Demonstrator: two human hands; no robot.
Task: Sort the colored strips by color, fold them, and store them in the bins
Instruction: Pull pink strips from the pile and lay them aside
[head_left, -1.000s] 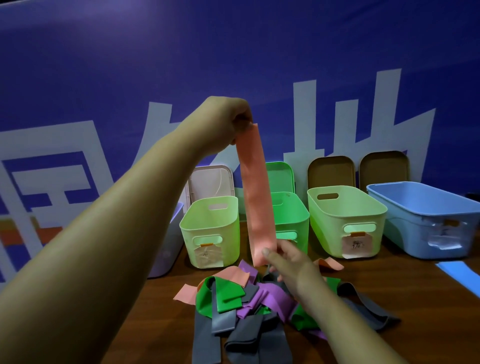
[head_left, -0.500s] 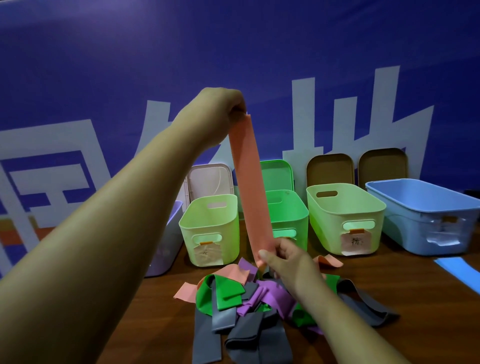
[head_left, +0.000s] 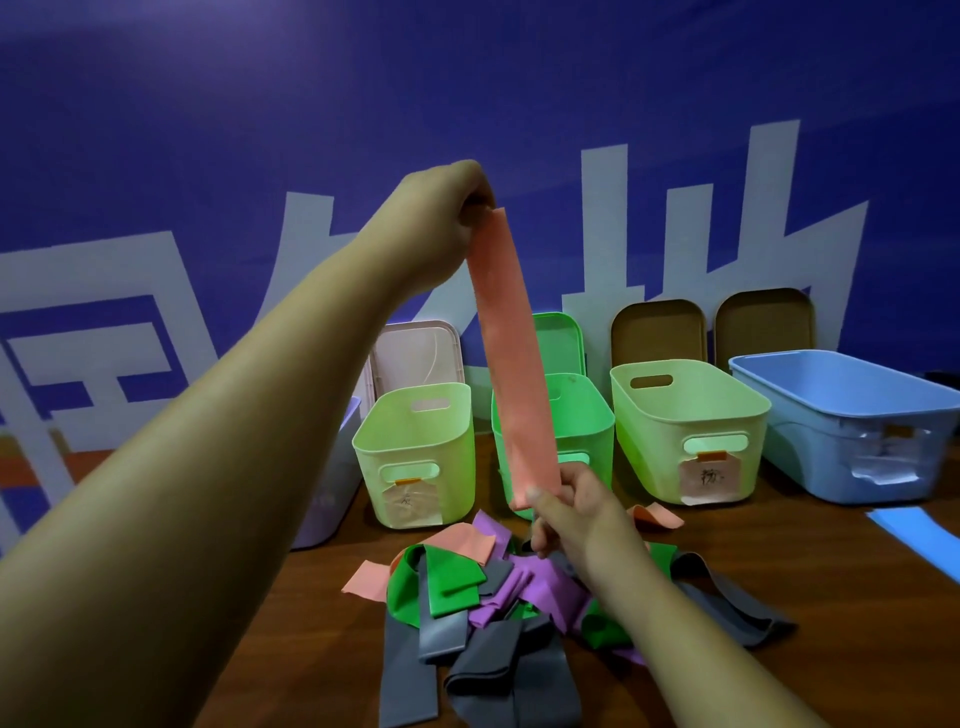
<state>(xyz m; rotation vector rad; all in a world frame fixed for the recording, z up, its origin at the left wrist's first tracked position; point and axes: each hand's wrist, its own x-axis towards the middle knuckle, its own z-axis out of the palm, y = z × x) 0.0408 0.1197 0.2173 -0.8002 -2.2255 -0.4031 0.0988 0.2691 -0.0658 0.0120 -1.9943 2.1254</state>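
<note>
The left hand (head_left: 441, 218) is pinching the pink strip's (head_left: 514, 358) top; the right hand (head_left: 576, 512) is pinching its bottom, above the pile (head_left: 493, 597).

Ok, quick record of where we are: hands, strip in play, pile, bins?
left hand: pinches top end of orange strip, raised high
right hand: pinches its bottom end, above pile
orange strip: unfolded, nearly upright between both hands
pile: green, purple, grey, orange strips on table
bins: open, in row behind pile
</note>
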